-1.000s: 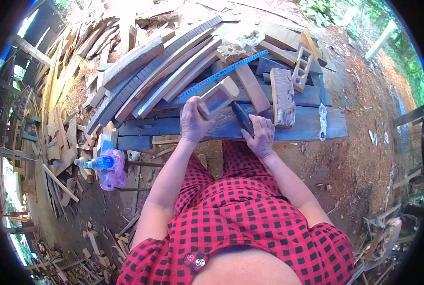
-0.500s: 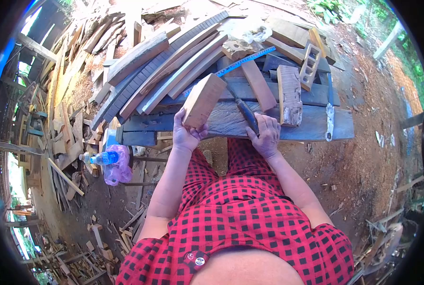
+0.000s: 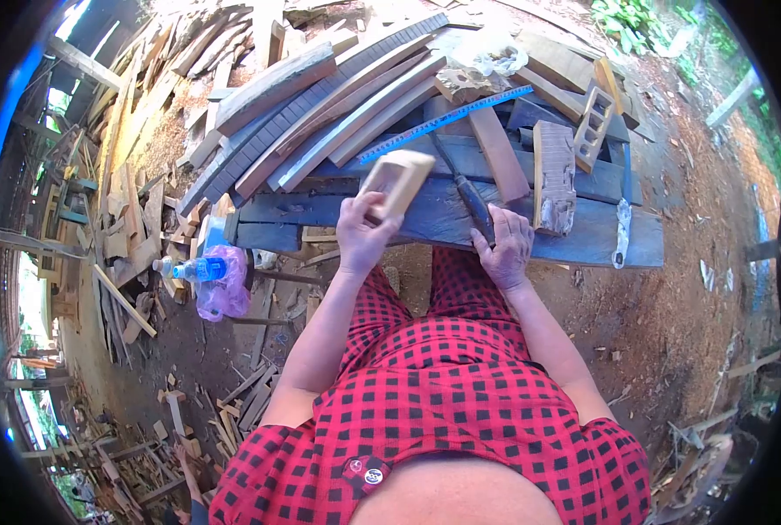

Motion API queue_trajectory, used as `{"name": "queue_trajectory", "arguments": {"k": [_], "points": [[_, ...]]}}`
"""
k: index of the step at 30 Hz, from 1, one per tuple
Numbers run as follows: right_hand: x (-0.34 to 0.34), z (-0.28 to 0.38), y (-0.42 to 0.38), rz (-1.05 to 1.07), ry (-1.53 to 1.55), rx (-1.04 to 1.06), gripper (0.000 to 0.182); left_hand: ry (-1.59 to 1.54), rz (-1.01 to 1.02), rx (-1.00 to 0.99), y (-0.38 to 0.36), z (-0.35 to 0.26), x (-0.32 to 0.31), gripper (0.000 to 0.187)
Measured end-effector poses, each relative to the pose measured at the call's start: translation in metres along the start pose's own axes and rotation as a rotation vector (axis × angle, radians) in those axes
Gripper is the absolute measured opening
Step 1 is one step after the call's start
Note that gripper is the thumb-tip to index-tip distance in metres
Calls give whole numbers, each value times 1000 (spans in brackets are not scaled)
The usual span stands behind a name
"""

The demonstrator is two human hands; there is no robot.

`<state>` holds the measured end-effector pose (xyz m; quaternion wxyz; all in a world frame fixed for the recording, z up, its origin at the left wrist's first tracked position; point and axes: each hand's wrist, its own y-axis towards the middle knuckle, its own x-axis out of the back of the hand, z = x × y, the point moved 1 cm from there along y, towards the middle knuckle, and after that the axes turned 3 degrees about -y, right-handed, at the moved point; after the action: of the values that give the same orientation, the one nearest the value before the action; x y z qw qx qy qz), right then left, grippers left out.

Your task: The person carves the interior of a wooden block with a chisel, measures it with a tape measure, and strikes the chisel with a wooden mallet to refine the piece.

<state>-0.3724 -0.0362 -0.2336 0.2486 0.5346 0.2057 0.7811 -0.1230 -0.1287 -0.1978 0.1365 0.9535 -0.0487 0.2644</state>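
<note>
My left hand [image 3: 366,229] grips a pale wooden block [image 3: 412,171] above the near edge of the bench. The block is tilted, and a hollow shows in the side facing me. My right hand [image 3: 506,248] lies at the bench edge, its thumb and fingers about the butt of a dark-handled tool [image 3: 472,199]. The tool's thin shaft points away over the planks; its tip is hard to make out. Beyond the block lies a blue ruler [image 3: 443,125]. Right of the tool are a reddish wooden piece [image 3: 499,157] and a rough-ended block [image 3: 554,179].
Long wooden strips [image 3: 355,114] lie across the bench's left. A frame with several openings [image 3: 594,129] and a plastic bag [image 3: 493,57] lie farther back. A bottle [image 3: 199,269] and pink bag [image 3: 224,297] are at left. Another person's arm [image 3: 186,472] shows at lower left.
My left hand has turned the block, so its hollow side now shows. My right hand stays at the tool's handle. The view has shifted slightly, and another person's arm has appeared at lower left.
</note>
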Motion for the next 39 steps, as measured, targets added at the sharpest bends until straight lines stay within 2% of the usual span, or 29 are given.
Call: {"name": "queue_trajectory", "arguments": {"k": [1, 4, 6, 8, 9, 12, 17, 19, 23, 26, 28, 29, 31, 33, 34, 36, 39], "points": [[0, 1, 0, 2, 4, 3, 55, 170, -24, -161, -3, -2, -1, 52], [1, 1, 1, -5, -2, 5, 54, 150, -46, -214, -10, 4, -5, 53], [0, 1, 0, -7, -3, 3, 54, 175, -37, -171, -14, -1, -7, 60], [-1, 1, 0, -11, -1, 9, 54, 466, -92, -225, -17, -10, -9, 67], [-2, 1, 0, -20, -6, 8, 54, 503, -57, -188, -18, -7, -12, 72], [-2, 0, 0, -5, -8, 13, 53, 569, -46, -179, -19, -12, -15, 72], [-2, 1, 1, -3, -1, 16, 53, 484, -50, -132, -12, -9, -14, 65], [-2, 1, 1, -6, 0, 16, 54, 446, -13, -143, -11, -8, -13, 56], [-2, 2, 0, -9, -2, 17, 54, 413, -4, -172, -13, 0, -13, 53], [1, 4, 0, 2, 15, -2, 53, 347, -70, -242, -13, 3, -14, 61], [5, 5, 4, 21, 39, -11, 51, 1, -194, -197, -15, 5, -13, 72], [8, 5, 8, 72, 76, -73, 47, -3, -207, -191, -16, 8, -13, 72], [8, 4, 15, 128, 112, -122, 43, 235, -174, -179, -17, 15, -13, 78], [6, -4, 25, 53, 788, -554, 36, 254, -165, -136, -13, 14, -10, 76], [12, -8, 27, 58, 782, -547, 36, 274, -144, -99, -13, 13, -10, 75], [43, -1, 48, 66, 1089, -793, 29, 281, -150, -90, -13, 13, -12, 77], [84, 7, 68, 56, 1128, -730, 29, 324, -160, -61, -18, 4, -15, 80]]}}
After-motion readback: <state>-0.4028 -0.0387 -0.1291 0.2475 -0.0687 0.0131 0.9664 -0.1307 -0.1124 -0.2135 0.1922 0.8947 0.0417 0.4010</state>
